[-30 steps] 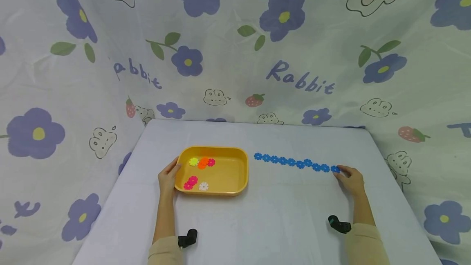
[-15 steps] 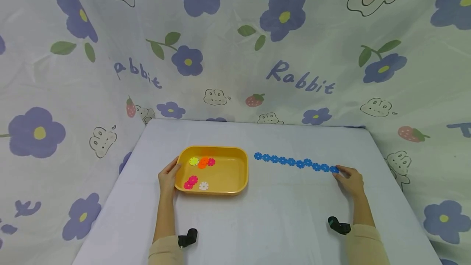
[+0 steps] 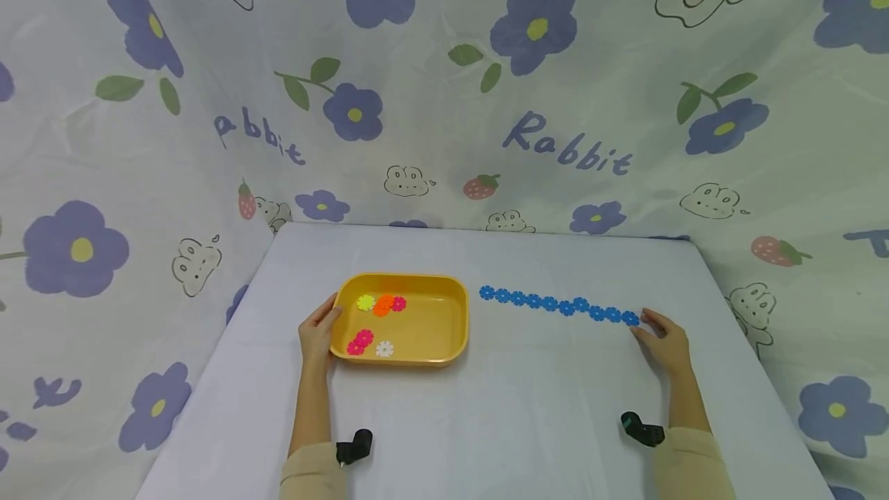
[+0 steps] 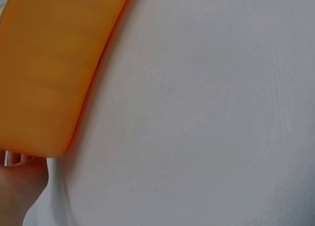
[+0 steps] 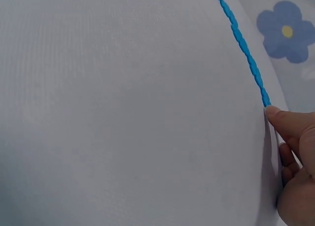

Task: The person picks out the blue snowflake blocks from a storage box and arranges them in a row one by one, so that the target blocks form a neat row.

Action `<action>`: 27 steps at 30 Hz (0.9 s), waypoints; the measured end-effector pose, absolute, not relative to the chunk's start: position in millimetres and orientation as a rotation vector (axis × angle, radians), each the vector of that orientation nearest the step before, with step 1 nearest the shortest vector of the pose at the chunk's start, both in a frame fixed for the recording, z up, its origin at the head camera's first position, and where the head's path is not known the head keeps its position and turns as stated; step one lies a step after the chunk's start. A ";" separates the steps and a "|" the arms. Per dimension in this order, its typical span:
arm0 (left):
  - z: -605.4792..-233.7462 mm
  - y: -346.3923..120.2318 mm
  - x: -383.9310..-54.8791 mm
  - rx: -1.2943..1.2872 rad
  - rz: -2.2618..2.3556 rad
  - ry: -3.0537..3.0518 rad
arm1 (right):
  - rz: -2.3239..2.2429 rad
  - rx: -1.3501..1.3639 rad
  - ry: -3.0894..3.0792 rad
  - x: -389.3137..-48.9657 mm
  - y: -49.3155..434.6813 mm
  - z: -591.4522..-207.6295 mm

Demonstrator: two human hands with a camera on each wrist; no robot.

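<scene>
My left hand [image 3: 316,334] grips the left rim of a yellow plastic tray [image 3: 444,322]. In the left wrist view the tray's orange-looking side [image 4: 54,78] rises above part of that hand. Several small flower-shaped snowflake discs lie in the tray, among them a white one [image 3: 384,349] and a yellow-green one [image 3: 365,302]. To its right, a row of blue snowflake discs [image 3: 550,304] lies across the table. My right hand [image 3: 668,344] is at the row's right end, thumb touching the last disc [image 3: 630,319] and forefinger spread slightly away from it.
The table has a white cover [image 3: 486,423]. A patterned curtain [image 3: 444,99] hangs behind it and at both sides. Black wrist cameras sit on the left wrist [image 3: 355,447] and the right wrist [image 3: 642,430].
The right hand shifted the last blue disc slightly left against the row, closing the small gap. Its forefinger has since parted from the disc. The left hand and tray stay in place.
</scene>
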State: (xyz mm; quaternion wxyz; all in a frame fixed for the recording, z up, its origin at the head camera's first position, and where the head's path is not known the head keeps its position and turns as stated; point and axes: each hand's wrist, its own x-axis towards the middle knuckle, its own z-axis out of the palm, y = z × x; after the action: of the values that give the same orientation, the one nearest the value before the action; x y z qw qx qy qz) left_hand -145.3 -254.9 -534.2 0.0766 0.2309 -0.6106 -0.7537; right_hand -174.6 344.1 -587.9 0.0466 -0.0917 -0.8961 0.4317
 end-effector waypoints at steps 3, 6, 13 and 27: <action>-535.2 -255.1 -146.0 0.698 -2.256 -1.828 | 1.330 -0.284 -2.705 -175.1 344.7 -591.2; -540.3 -256.7 -147.9 0.695 -2.258 -1.818 | 1.337 -0.291 -2.689 -175.6 343.8 -592.1; -557.9 -261.1 -153.9 0.709 -2.235 -1.815 | 1.356 -0.356 -2.635 -174.6 334.7 -587.3; -561.0 -260.5 -155.7 0.736 -2.197 -1.816 | 1.382 -0.498 -2.583 -174.0 328.0 -581.7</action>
State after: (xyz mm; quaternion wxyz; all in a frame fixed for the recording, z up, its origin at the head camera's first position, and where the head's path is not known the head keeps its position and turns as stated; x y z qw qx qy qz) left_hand -155.7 -260.5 -561.0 0.0987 0.2489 -0.6137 -0.7427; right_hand -174.0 328.0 -581.7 0.0848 -0.1671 -0.8661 0.4634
